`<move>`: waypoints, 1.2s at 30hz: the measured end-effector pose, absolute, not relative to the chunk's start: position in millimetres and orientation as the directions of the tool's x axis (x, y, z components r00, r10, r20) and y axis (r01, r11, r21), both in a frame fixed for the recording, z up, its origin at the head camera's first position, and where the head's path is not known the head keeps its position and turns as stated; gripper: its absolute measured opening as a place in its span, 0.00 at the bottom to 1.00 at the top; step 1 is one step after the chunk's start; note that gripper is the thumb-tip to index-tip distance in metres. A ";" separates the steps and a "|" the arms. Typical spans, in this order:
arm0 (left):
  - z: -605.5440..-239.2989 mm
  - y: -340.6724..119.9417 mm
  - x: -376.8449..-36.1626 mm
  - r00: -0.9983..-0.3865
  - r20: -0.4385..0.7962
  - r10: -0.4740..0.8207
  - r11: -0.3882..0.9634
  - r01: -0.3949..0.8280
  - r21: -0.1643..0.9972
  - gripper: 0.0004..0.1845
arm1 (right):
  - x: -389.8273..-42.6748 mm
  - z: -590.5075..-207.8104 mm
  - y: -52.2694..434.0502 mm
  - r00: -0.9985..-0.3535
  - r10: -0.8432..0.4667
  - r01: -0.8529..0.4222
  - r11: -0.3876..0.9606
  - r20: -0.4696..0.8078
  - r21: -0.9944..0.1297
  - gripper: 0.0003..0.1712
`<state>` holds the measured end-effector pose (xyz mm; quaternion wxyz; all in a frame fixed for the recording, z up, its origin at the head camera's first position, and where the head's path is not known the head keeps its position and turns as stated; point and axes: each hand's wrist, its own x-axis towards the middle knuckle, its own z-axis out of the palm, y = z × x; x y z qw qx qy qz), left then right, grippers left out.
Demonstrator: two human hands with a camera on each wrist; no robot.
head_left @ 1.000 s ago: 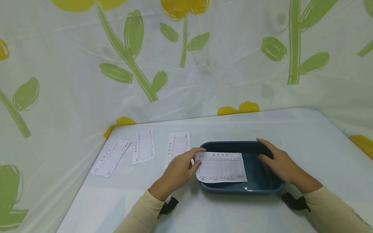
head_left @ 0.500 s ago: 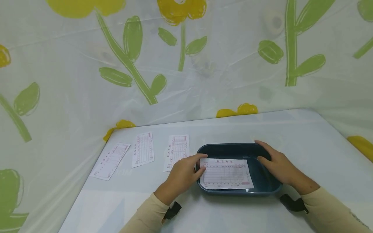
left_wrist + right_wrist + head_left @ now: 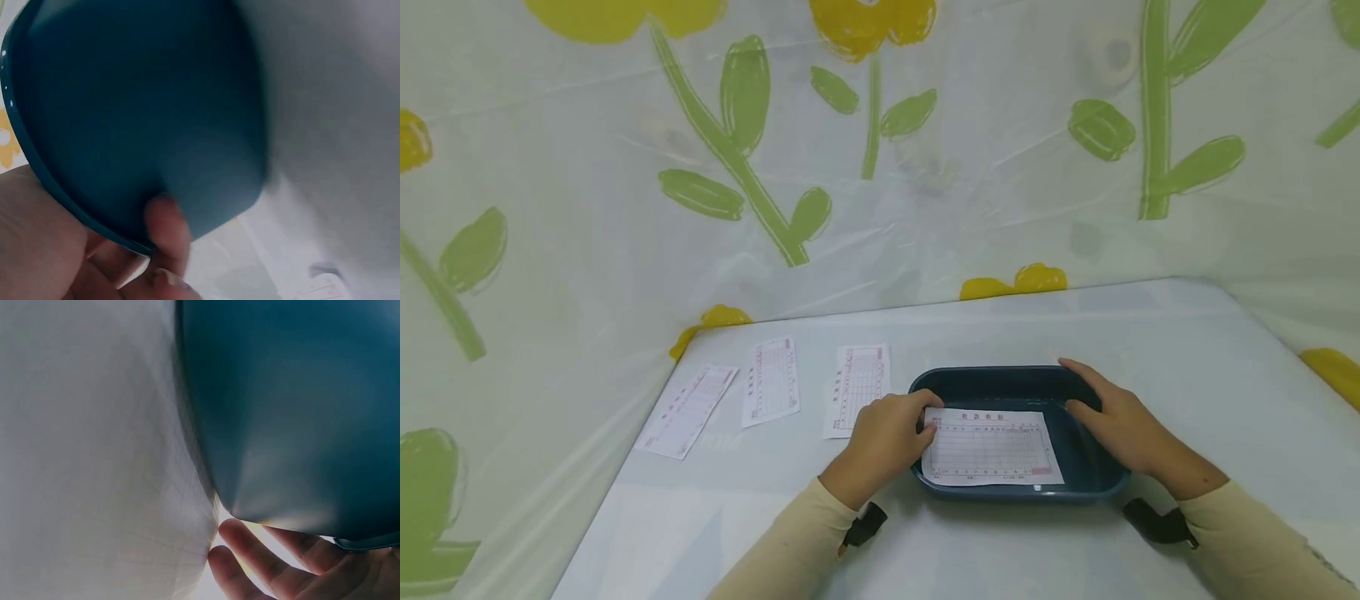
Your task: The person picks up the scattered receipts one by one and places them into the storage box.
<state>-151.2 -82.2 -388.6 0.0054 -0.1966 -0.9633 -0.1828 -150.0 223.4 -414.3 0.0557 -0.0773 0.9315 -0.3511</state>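
Lying aslant on the white table [image 3: 985,550], at the left of the head view: a printed paper [image 3: 687,412]. Next, a second paper [image 3: 772,381], then, left of centre, a third paper [image 3: 858,382] partly hidden by the left hand [image 3: 883,433]. Thumb of that hand over the left edge of a fourth paper [image 3: 992,450], other fingers bent against the outer wall of the blue tray [image 3: 1080,458] – cannot tell whether pinching paper or rim. Fourth paper inside the tray, lower right of centre. Farthest right, right hand [image 3: 1123,425] gripping the tray's end – thumb inside, fingers outside.
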 end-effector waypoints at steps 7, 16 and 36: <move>-385.9 -75.1 -156.3 -0.931 0.041 0.363 0.877 0.357 0.321 0.11 | -150.8 -415.2 223.5 -0.981 -0.189 -0.109 0.732 -0.047 -0.672 0.35; -390.3 -74.7 -157.0 -0.953 0.024 0.304 0.893 0.293 0.341 0.05 | -153.2 -414.1 221.1 -0.981 -0.188 -0.102 0.735 -0.057 -0.670 0.35; -392.0 -69.5 -153.9 -0.940 0.100 0.327 0.904 0.342 0.257 0.04 | -153.2 -415.1 224.4 -0.981 -0.181 -0.090 0.750 -0.072 -0.655 0.36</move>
